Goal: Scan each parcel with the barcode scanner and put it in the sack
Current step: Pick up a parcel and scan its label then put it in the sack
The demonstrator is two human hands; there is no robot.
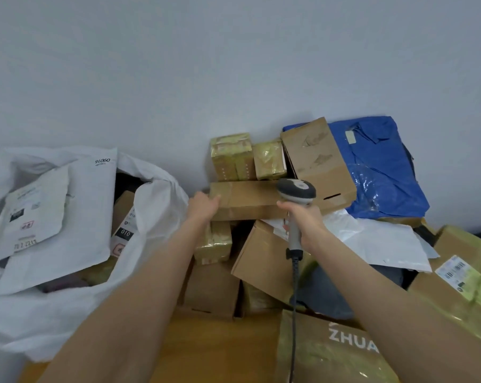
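The left hand point(203, 205) takes the long box point(245, 200) by its left end at the centre of the frame, fingers curled round the edge, likely to pull it off the pile point(264, 261) and turn a label up; none shows yet. The right hand point(305, 221) is wrapped round the scanner point(296, 192) handle, its head close by the box's right end, ready to read. The sack point(156, 205) gapes at left beside the pile, so each scanned parcel has a short trip in.
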